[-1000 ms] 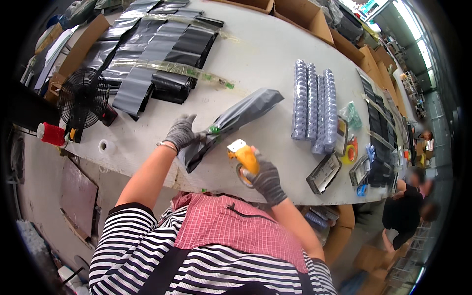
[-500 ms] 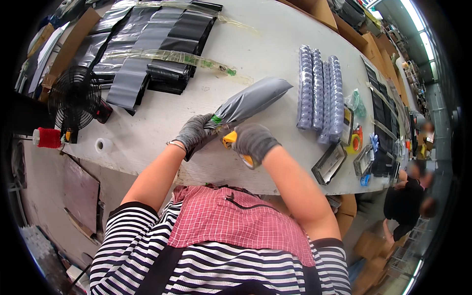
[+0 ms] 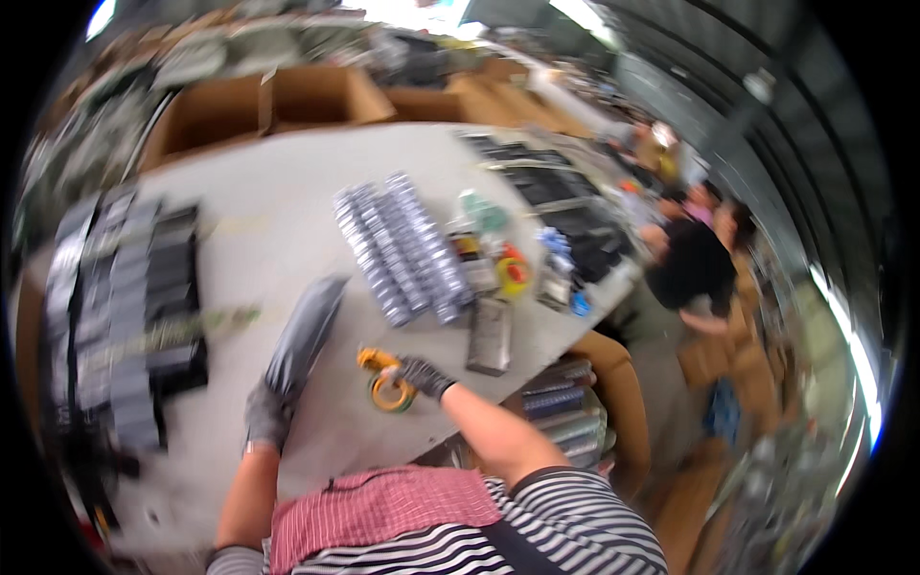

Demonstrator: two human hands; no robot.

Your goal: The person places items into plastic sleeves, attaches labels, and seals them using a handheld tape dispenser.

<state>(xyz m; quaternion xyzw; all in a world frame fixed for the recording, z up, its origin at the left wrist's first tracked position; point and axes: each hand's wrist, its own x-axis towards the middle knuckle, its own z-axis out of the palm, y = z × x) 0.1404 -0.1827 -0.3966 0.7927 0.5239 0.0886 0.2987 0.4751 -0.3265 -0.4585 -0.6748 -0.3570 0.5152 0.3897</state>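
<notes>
My left hand (image 3: 268, 414), in a grey glove, grips the near end of a long, filled grey plastic mailing bag (image 3: 309, 331). The bag lies slanting on the white table (image 3: 316, 436), its far tip pointing away and to the right. To the right of it, my gloved right hand (image 3: 425, 377) is closed on a yellow tape dispenser (image 3: 383, 391) with a roll of tape on it. The dispenser is apart from the bag. The picture is blurred by motion, so details of the fingers are soft.
Several bubble-wrapped tubes (image 3: 402, 254) lie beyond my right hand. Close to them are a dark open tray (image 3: 490, 335) and a red and yellow tape roll (image 3: 513, 275). Stacked grey and black bags (image 3: 134, 335) lie at left; cardboard boxes (image 3: 321, 101) line the far edge. People stand at right.
The view has swung to the right. My right hand has moved away from the bag with the tape dispenser. My left hand still holds the bag's near end.
</notes>
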